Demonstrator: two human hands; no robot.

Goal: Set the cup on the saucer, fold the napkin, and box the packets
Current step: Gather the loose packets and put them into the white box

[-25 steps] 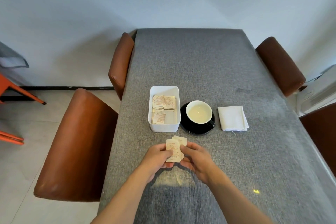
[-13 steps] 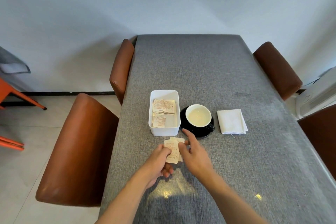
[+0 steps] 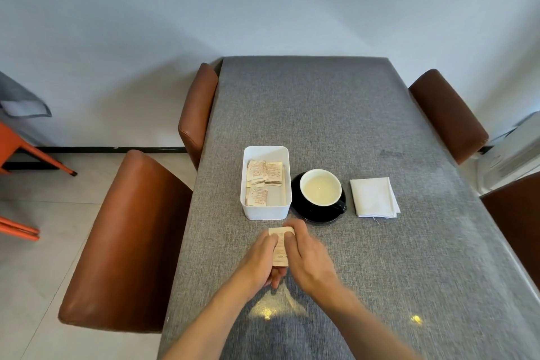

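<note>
Both hands, left hand (image 3: pixel 261 257) and right hand (image 3: pixel 308 257), pinch a small stack of packets (image 3: pixel 280 245) just before the white box (image 3: pixel 266 212); their fingers hide most of it, so the count is unclear.

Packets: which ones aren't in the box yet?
The packets held between both hands, in front of the white box; the others already lie inside it.

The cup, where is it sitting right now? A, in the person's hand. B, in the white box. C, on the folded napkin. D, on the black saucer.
D: the cup stands on the black saucer, between the white box and the folded napkin, with neither hand touching it.
</note>
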